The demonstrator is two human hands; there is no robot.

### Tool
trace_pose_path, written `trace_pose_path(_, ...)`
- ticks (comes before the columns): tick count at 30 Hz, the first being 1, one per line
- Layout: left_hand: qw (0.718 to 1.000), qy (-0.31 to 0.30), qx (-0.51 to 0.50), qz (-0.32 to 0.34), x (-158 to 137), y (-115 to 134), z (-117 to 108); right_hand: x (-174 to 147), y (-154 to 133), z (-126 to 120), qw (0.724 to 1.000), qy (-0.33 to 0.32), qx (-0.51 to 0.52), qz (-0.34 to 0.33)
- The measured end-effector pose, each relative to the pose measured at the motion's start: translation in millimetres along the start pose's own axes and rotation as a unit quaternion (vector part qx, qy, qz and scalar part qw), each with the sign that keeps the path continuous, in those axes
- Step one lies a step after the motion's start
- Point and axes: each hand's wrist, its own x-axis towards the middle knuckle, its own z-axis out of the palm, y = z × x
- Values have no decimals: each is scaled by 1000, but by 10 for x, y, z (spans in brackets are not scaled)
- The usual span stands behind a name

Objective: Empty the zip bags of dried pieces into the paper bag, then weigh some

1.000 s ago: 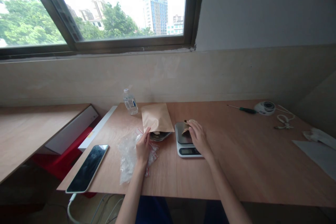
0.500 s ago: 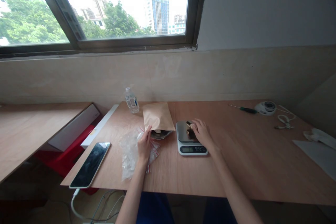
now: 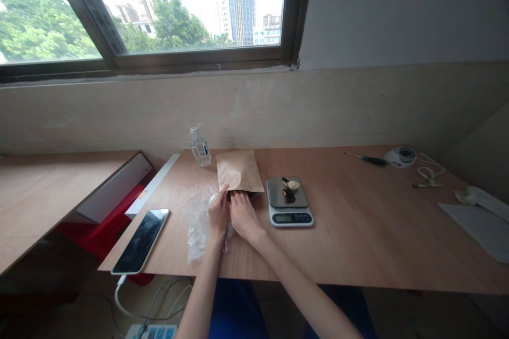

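A brown paper bag (image 3: 239, 168) lies on the table with its mouth towards me. My left hand (image 3: 218, 211) pinches the left corner of that mouth between thumb and fingers. The fingers of my right hand (image 3: 243, 215) reach into the mouth, so their tips are hidden, and whether they hold anything does not show. To the right stands a white kitchen scale (image 3: 292, 220) with a steel plate. A few dark and pale pieces (image 3: 289, 193), resembling dried mushroom slices, rest on it. A clear plastic bag (image 3: 198, 228) lies under and beside my left hand.
A water bottle (image 3: 200, 148) stands behind the paper bag. A phone (image 3: 141, 242) with a cable plugged in lies at the front left edge. Far right are a screwdriver (image 3: 374, 160), a white dome camera (image 3: 401, 158) with its cord, and white sheets (image 3: 477, 228).
My right hand has left the scale and moved left into the paper bag's mouth. A pale piece now shows on the plate. My left hand keeps its hold on the bag.
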Motion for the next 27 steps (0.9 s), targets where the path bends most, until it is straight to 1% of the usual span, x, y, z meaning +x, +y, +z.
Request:
trace_pose_path(2,1000,5,-1,3,1,-16,4,57,8,44,1000,8,-12,19)
trace_pose_path(7,1000,-2,-10,21,-2,-16,10,172,29,99,996,4,-32,86)
trace_pose_path(10,1000,-1,-21,14,-7,3,7,206,21,157,995,12,-33,94)
trace_pose_path(14,1000,4,-17,0,-8,24,-1,187,13,201,992,57,-6,111)
trace_pose_path(16,1000,10,-13,-5,-4,35,-6,140,18,178,992,73,18,105)
trace_pose_path(20,1000,22,-18,-4,7,71,-19,-35,30,5,985,118,113,62)
trace_pose_path(24,999,20,-32,-1,8,93,-28,-255,75,-318,961,165,218,35)
trace_pose_path(27,999,22,-36,-10,4,81,-22,-361,233,-585,951,189,241,35)
